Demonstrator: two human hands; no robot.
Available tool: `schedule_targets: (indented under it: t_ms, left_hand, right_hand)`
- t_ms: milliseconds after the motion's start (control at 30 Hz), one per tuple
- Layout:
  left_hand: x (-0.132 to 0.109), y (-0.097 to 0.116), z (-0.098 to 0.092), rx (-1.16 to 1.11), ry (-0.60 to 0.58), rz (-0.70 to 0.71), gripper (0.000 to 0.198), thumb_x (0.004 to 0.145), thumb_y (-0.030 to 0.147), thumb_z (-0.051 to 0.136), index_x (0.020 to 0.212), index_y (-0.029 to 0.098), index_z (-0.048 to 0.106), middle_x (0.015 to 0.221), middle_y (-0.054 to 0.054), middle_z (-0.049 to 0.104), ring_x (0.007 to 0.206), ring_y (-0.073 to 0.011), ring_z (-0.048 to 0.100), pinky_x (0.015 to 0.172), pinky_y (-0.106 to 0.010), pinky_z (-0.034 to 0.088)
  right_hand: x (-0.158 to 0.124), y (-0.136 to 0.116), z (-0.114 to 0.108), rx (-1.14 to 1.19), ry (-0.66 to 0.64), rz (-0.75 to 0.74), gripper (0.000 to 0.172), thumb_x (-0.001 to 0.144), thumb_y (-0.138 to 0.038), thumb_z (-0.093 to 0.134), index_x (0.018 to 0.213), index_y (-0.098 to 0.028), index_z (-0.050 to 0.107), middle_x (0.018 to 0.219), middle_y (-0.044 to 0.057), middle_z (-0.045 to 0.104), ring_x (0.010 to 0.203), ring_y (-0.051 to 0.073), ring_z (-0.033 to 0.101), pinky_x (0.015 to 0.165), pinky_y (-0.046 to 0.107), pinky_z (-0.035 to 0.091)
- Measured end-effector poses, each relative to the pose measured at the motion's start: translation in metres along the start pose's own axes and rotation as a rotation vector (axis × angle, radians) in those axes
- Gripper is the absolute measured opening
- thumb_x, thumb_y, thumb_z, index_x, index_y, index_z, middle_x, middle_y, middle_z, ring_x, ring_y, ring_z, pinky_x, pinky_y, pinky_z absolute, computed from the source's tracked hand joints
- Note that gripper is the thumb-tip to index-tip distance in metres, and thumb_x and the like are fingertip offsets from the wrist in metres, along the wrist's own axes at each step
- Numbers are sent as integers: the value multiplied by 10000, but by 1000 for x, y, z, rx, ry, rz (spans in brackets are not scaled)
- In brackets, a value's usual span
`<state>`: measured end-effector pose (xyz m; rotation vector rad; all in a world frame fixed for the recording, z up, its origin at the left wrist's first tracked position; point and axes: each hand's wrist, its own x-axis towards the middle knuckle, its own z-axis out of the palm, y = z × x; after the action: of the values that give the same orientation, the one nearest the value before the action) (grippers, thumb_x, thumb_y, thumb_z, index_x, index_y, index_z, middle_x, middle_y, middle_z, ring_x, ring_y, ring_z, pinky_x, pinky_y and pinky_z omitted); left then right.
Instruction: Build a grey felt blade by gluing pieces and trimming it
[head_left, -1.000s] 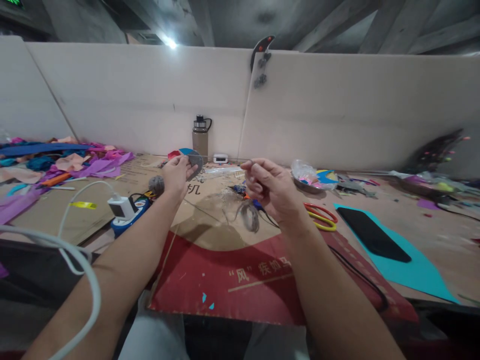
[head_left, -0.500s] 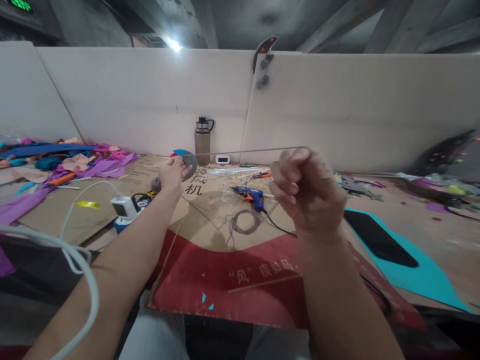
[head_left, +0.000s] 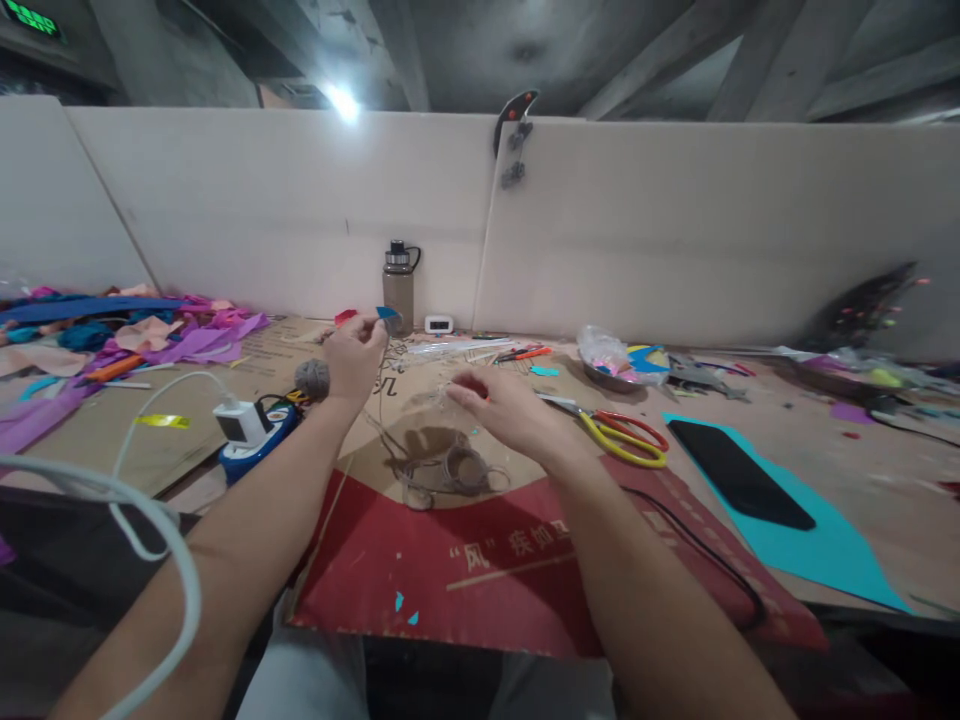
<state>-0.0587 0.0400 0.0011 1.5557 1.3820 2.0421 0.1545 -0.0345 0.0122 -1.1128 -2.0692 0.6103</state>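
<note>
My left hand (head_left: 356, 358) is closed, pinching a small disc (head_left: 385, 313) that shows a blue edge; the fingers hide most of it. Grey yarn (head_left: 381, 392) trails down from there to a loose coil (head_left: 465, 470) on the cardboard. Beside my left wrist sits a grey ball of yarn (head_left: 312, 379). My right hand (head_left: 499, 405) is low over the cardboard, fingers curled around the spot of the hot glue gun. Only an orange bit of the gun (head_left: 487, 399) shows by the fingers. Its black cord (head_left: 697, 530) emerges beyond my right forearm.
Red-and-yellow-handled scissors (head_left: 622, 438) lie right of my right hand. Farther right, a black phone (head_left: 739, 470) rests on a turquoise sheet (head_left: 832, 560). A bottle (head_left: 398, 290) stands at the back. Left are a charger on a blue power strip (head_left: 259, 440) and fabric scraps (head_left: 157, 340).
My right hand has dropped from its raised spot, leftward to the cardboard. The yarn stretched between the hands now hangs slack. The yarn coil has shifted toward me, and the disc has turned.
</note>
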Motion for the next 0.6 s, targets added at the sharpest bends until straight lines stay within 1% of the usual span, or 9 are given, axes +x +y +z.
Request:
schedule_targets:
  t_ms: [67, 133, 200, 267, 333, 367, 433, 500, 600]
  left_hand:
    - [-11, 8, 1, 216, -66, 262, 155, 755, 244, 599, 851, 173, 698, 780, -26, 704, 713, -137, 636, 770, -245, 479]
    - [-22, 15, 3, 287, -158, 447, 193, 782, 238, 571, 909, 185, 706, 862, -37, 722, 771, -147, 648, 794, -248, 468]
    - [-32, 21, 5, 301, -226, 532, 225, 800, 239, 554, 965, 203, 702, 977, -43, 721, 862, -157, 653, 840, -256, 457]
    - [-39, 26, 7, 276, -267, 530, 238, 809, 251, 548, 988, 202, 697, 971, -42, 722, 861, -154, 654, 819, -247, 462]
    - [-42, 28, 10, 238, -281, 459, 222, 807, 257, 546, 949, 189, 703, 908, -36, 724, 789, -141, 649, 765, -233, 471]
    - [-42, 28, 12, 216, -277, 393, 212, 805, 261, 546, 920, 181, 704, 863, -30, 720, 745, -134, 641, 734, -230, 475]
    - [-42, 26, 15, 131, -278, 214, 195, 795, 279, 551, 856, 165, 697, 776, -19, 702, 672, -125, 617, 680, -232, 487]
    - [-40, 23, 20, -53, -326, 5, 189, 779, 304, 571, 809, 152, 679, 737, -15, 683, 655, -126, 610, 653, -245, 512]
    - [-40, 21, 24, -353, -384, -219, 187, 732, 319, 637, 773, 138, 660, 755, -18, 674, 698, -136, 627, 680, -290, 560]
  right_hand:
    - [9, 7, 16, 241, 143, 58, 251, 827, -400, 552, 966, -193, 583, 999, 82, 651, 934, 181, 593, 865, 356, 436]
    - [15, 10, 31, 547, 199, 123, 335, 770, -385, 625, 1036, -208, 525, 1097, 83, 621, 1019, 168, 581, 920, 347, 425]
    - [20, 9, 43, 814, 190, 148, 410, 694, -365, 700, 1018, -213, 501, 1055, 59, 624, 997, 155, 589, 935, 335, 422]
    - [22, 5, 51, 1030, 138, 125, 448, 640, -347, 739, 992, -216, 494, 954, 22, 632, 899, 138, 607, 907, 324, 438]
    - [22, 1, 54, 1141, 82, 108, 445, 614, -325, 753, 967, -219, 504, 835, -20, 612, 747, 109, 591, 803, 299, 472]
    - [21, 0, 54, 1151, 63, 112, 413, 617, -319, 750, 941, -216, 517, 772, -40, 583, 656, 88, 553, 722, 274, 477]
    - [21, -1, 52, 1114, 63, 131, 300, 650, -327, 721, 861, -202, 548, 670, -72, 491, 509, 46, 411, 560, 219, 421]
    - [20, 1, 48, 1068, 77, 137, 212, 695, -348, 673, 779, -187, 564, 608, -86, 391, 457, 31, 273, 465, 189, 319]
    - [21, 7, 42, 983, 109, 130, 191, 748, -373, 600, 733, -184, 579, 567, -88, 306, 450, 40, 211, 432, 187, 228]
